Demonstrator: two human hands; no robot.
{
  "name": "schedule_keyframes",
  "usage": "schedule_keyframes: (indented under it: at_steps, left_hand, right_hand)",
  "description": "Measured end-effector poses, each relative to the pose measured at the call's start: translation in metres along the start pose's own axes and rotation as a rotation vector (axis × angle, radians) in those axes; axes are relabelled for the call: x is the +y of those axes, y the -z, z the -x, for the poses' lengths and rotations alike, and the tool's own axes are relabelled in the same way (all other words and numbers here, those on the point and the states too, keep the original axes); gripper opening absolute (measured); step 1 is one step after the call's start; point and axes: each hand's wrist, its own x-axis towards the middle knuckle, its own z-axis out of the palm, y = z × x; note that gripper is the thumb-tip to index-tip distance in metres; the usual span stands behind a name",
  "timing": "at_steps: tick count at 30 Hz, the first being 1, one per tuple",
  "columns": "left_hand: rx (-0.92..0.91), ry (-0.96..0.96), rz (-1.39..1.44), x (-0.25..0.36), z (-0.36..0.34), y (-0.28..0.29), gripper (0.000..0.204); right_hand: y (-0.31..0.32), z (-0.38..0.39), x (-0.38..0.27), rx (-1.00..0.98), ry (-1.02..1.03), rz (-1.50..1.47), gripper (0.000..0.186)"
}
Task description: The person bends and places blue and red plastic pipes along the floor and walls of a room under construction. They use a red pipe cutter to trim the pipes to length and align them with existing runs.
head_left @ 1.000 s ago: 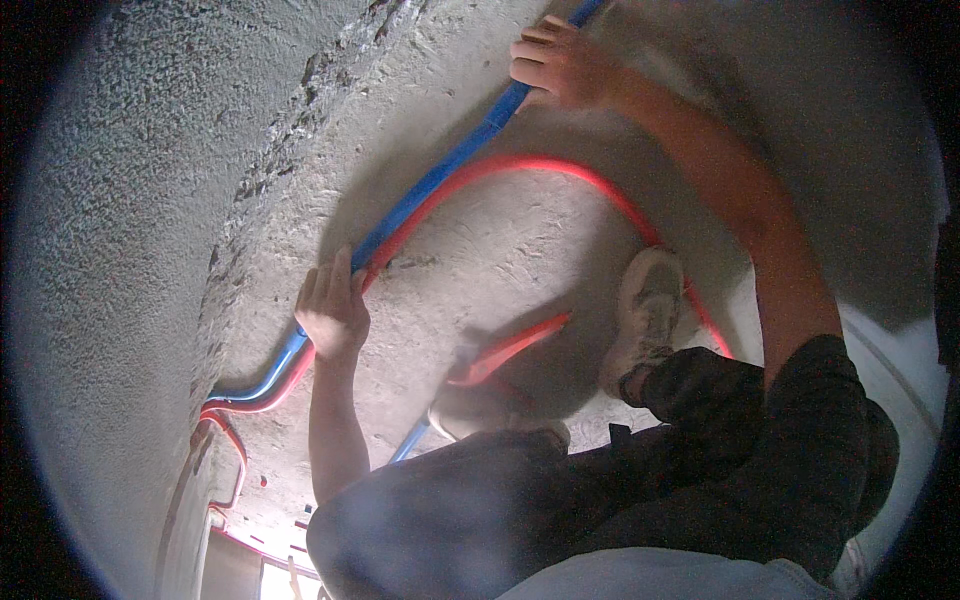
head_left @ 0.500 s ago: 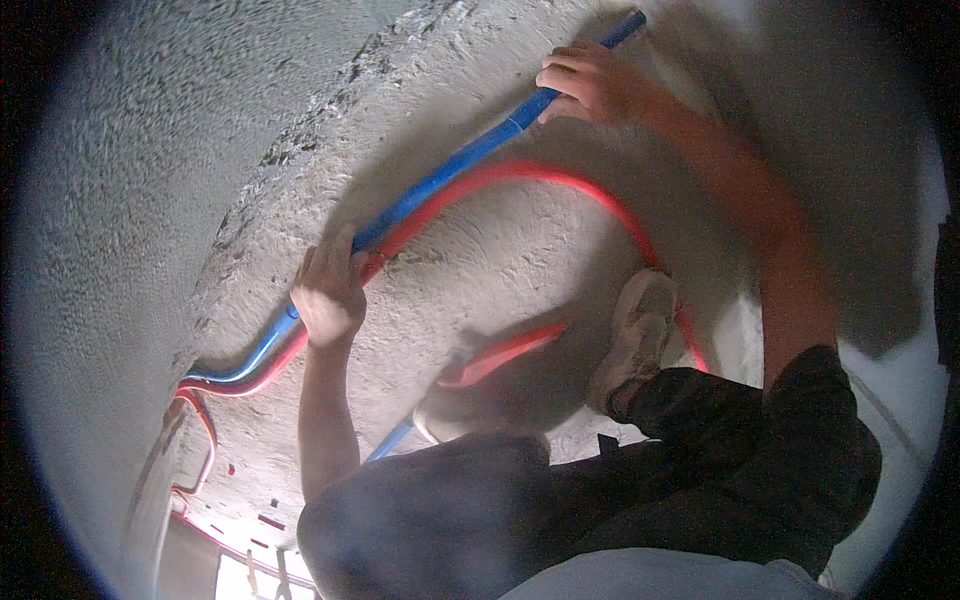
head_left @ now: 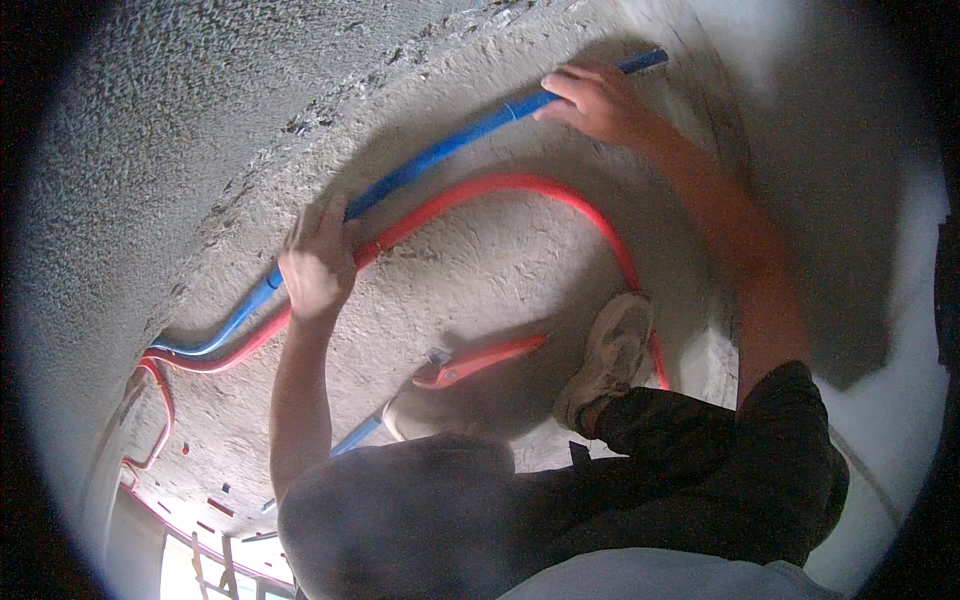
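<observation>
A long blue pipe (head_left: 430, 158) lies along the foot of the rough wall, with a joint sleeve partway along it. My left hand (head_left: 320, 262) is closed around its middle stretch, fingers over the top and thumb toward the red pipe. Farther along, near the pipe's free far end, my right hand (head_left: 592, 100) grips it from the right side. A red pipe (head_left: 480, 187) runs beside the blue one at the left, then arches away to the right past my shoe. On the floor between my feet rests a red-handled pipe cutter (head_left: 490, 358).
The rough grey wall (head_left: 190, 150) rises at the left, and chipped rubble lines its foot. My shoe (head_left: 610, 350) stands on the concrete floor (head_left: 440, 290) at the right. Another blue pipe (head_left: 358, 436) shows beside my knee. Several small scraps lie at the lower left.
The view has shifted somewhat. The blue pipe has swung slightly, and its gap from the red pipe near my left hand is wider. Both hands keep their grip.
</observation>
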Motion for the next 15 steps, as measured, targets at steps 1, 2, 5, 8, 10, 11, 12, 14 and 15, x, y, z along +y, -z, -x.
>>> schedule_keyframes:
  at_steps: [1, 2, 5, 8, 10, 11, 12, 14, 15]
  left_hand:
    - [0.031, -0.027, -0.004, -0.002, -0.002, -0.002, 0.038]
    - [0.065, -0.05, -0.013, -0.006, -0.006, -0.003, 0.039]
    - [0.062, -0.132, -0.023, -0.012, -0.003, -0.005, 0.039]
    - [0.045, -0.161, -0.028, -0.006, 0.004, -0.007, 0.039]
    - [0.062, -0.162, -0.033, -0.007, 0.007, -0.012, 0.038]
    - [0.057, -0.17, -0.029, -0.006, 0.004, -0.01, 0.038]
    - [0.051, -0.176, -0.024, -0.005, 0.001, -0.008, 0.038]
    - [0.035, -0.176, -0.008, -0.006, -0.001, -0.008, 0.037]
    - [0.023, -0.169, 0.002, -0.008, -0.001, -0.008, 0.037]
  right_hand:
    - [-0.002, -0.003, 0.0, 0.019, -0.007, 0.035, 0.045]
    - [-0.004, -0.009, 0.002, 0.041, -0.008, 0.069, 0.044]
    - [-0.013, -0.003, 0.006, 0.136, 0.057, 0.084, 0.044]
    - [-0.013, 0.006, 0.004, 0.181, 0.116, 0.054, 0.044]
    - [-0.014, 0.008, 0.001, 0.187, 0.125, 0.043, 0.044]
    - [-0.017, 0.006, 0.0, 0.192, 0.122, 0.042, 0.043]
    - [-0.019, 0.005, -0.001, 0.196, 0.12, 0.041, 0.043]
    - [-0.022, -0.004, -0.007, 0.215, 0.095, 0.041, 0.042]
    - [-0.022, -0.008, -0.011, 0.222, 0.084, 0.041, 0.041]
